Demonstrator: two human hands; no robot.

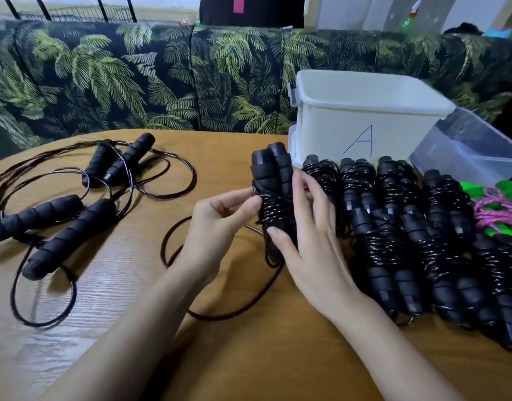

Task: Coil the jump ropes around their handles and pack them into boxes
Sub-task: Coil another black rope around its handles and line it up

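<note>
A pair of black foam handles (273,169) stands upright at the table's middle, with black rope coiled around its lower half. My right hand (304,235) holds the pair from the right, thumb across the front. My left hand (220,218) pinches the rope at the coil's left side. The loose rest of this rope (234,314) loops over the table below the hands. Two uncoiled ropes with black handles (72,224) lie tangled at the left. Several coiled black ropes (405,227) lie in rows at the right. A white box marked A (362,123) stands behind them.
A clear plastic lid or tub (474,146) leans beside the white box. Green handles with pink rope (503,209) lie at the far right edge. A leaf-patterned sofa (162,76) runs behind the round wooden table (110,299).
</note>
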